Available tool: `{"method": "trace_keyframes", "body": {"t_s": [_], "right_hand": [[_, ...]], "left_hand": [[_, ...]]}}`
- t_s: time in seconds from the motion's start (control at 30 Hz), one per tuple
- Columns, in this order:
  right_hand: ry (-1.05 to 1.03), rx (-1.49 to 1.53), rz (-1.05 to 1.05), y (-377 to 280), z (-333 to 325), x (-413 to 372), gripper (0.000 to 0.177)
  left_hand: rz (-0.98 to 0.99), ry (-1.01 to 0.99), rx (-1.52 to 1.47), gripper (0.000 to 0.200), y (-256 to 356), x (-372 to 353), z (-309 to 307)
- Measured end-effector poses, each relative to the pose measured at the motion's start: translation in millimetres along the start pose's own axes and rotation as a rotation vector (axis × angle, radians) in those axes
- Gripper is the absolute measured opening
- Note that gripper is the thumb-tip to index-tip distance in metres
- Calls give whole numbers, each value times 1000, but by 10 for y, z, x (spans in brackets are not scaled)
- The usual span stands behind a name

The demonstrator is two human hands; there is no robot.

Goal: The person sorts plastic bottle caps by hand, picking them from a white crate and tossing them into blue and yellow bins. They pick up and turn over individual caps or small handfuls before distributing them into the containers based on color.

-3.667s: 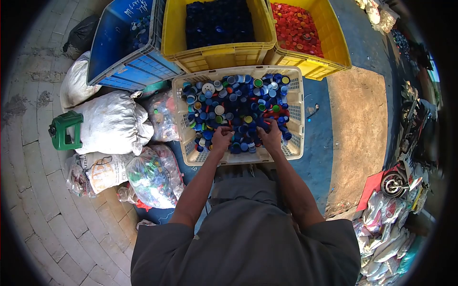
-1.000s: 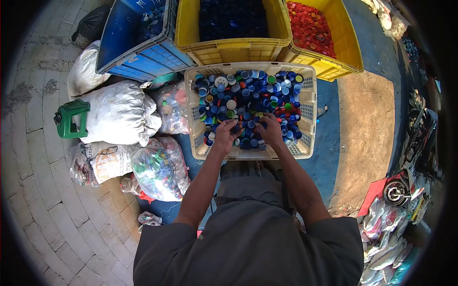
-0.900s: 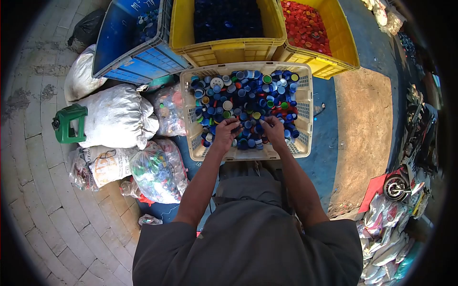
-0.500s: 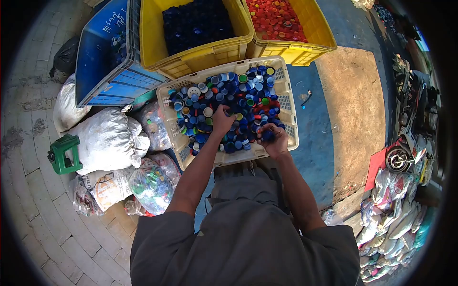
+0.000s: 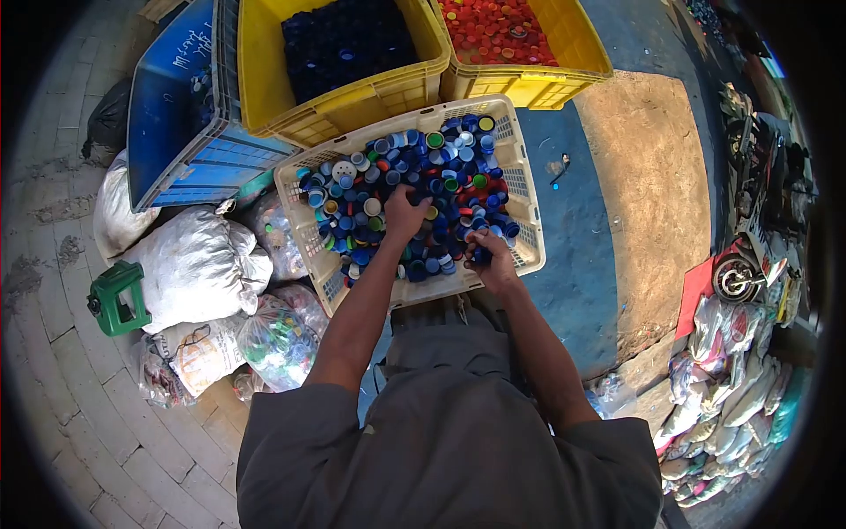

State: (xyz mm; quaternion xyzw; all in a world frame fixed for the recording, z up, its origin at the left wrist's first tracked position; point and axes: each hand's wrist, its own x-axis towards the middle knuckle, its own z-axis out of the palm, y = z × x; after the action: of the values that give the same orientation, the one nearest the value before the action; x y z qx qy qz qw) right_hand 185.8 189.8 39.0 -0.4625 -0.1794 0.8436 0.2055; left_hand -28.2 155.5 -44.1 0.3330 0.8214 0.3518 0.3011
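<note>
A cream plastic crate (image 5: pixel 527 189) holds a heap of loose bottle caps (image 5: pixel 357 189), mostly blue, with white, green, red and yellow ones mixed in. Over the middle of the heap is my left hand (image 5: pixel 405 216), its fingers curled down among dark blue caps; whatever they pinch is hidden. At the crate's near right side, my right hand (image 5: pixel 496 264) is closed around dark blue bottle caps (image 5: pixel 481 254), which show between thumb and fingers.
Beyond the crate stand a yellow bin (image 5: pixel 352 115) of dark caps, another yellow bin (image 5: pixel 529 88) of red caps and a blue bin (image 5: pixel 194 172). Stuffed sacks (image 5: pixel 189 273) and a green jerrycan (image 5: pixel 117 298) lie left. A motorcycle wheel (image 5: pixel 737 277) is far right.
The view has shifted a little, so crate and bins appear slightly further left and higher. My left fingers have moved slightly within the heap. My right hand has turned, still gripping dark caps.
</note>
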Motion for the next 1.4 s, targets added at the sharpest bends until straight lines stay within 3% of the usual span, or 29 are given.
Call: {"method": "trace_keyframes", "body": {"t_s": [0.07, 0.13, 0.27, 0.3, 0.37, 0.5, 0.6, 0.73, 0.8, 1.0, 1.1, 1.2, 1.23, 1.33, 1.4], "right_hand": [[26, -100, -3, -6, 66, 112, 14], [35, -197, -19, 18, 72, 264, 16], [141, -851, -158, -3, 218, 532, 21], [182, -1074, -309, 7, 268, 592, 28], [223, -1305, -337, 11, 367, 758, 34], [285, -1677, -328, -29, 731, 791, 41], [274, -1785, -225, -27, 841, 887, 46], [248, -1874, -304, 36, 828, 1023, 43], [218, -1917, -330, 50, 818, 1070, 42], [240, -1865, -246, -7, 833, 1111, 45], [283, -1687, -337, -74, 815, 993, 44], [162, -1359, -392, -112, 645, 934, 40], [86, -1118, -290, -128, 573, 903, 38], [-90, -454, -74, -120, 361, 754, 34], [-154, -108, -30, -101, 259, 613, 34]], "left_hand": [[-267, -70, -312, 42, 80, -121, -198], [-358, -102, -593, 40, 66, -256, -330], [-491, -120, -1048, 38, 61, -484, -562], [-482, -144, -1136, 37, 66, -550, -617], [-459, -194, -1311, 34, 70, -681, -712], [-449, -263, -1401, 28, -111, -914, -707], [-510, -211, -1481, 19, -45, -1073, -750], [-635, -226, -1621, 23, -209, -1178, -706], [-674, -197, -1549, 24, -224, -1204, -689], [-656, -221, -1459, 18, -106, -1157, -749], [-645, -207, -1305, 16, -116, -1000, -728], [-573, -237, -868, 26, -99, -784, -679], [-535, -251, -683, 31, -62, -711, -666], [-65, -57, -88, 36, -81, -511, -526], [-119, -130, 73, 42, 31, -379, -507]]}}
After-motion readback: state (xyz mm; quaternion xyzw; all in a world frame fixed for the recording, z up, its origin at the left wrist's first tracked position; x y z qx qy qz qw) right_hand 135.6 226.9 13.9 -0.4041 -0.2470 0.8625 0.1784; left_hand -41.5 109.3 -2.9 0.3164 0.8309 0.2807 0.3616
